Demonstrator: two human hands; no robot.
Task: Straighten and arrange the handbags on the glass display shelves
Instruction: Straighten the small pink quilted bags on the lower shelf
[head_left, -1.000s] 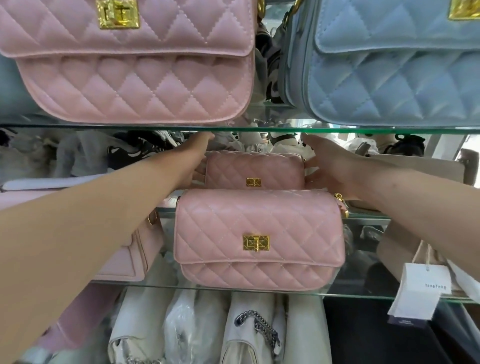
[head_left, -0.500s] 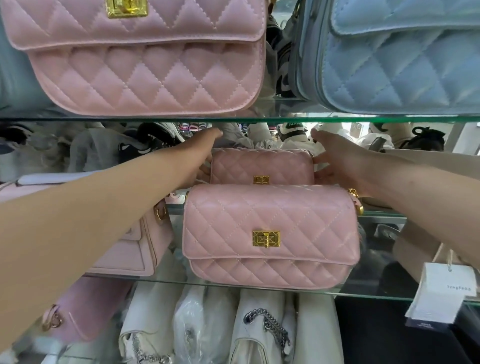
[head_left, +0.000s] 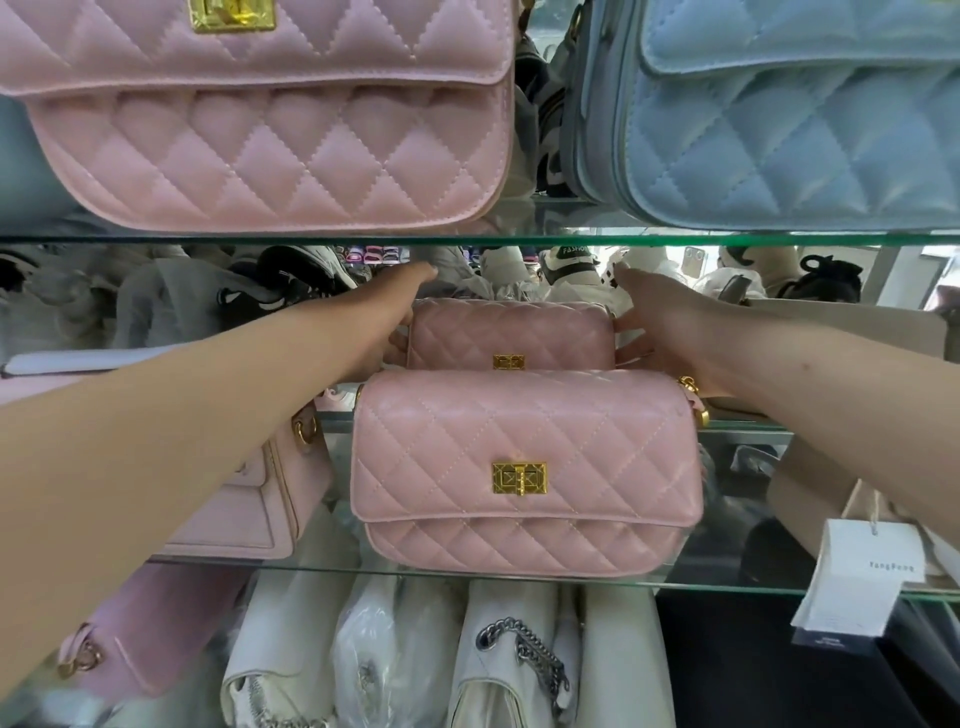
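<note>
Pink quilted leather fills most of your view. Your left hand (head_left: 387, 319) and right hand (head_left: 662, 322) reach deep onto the middle glass shelf (head_left: 727, 584), one at each end of the rear pink bag (head_left: 511, 332). Your left hand lies against the bag's left end and reaches past its top edge. Your right hand does the same on the other side, with fingertips touching the right end. Both hands are spread and press the bag between them; neither is clenched round it.

The rear pink bag stands upright at the back of the shelf with its gold clasp facing you. Its lower part is hidden by the front pink bag (head_left: 524, 426), which stands upright just in front of it near the shelf's front edge, clasp forward too. A pale pink bag (head_left: 260, 499) sits to the left on the same shelf, partly under your left forearm.

On the upper glass shelf (head_left: 545, 240) a large pink bag (head_left: 270, 140) stands on the left and a blue bag (head_left: 789, 119) on the right. A white tag (head_left: 862, 577) hangs low on the right. White bags (head_left: 519, 670), one with a silver chain, are packed below the shelf.
</note>
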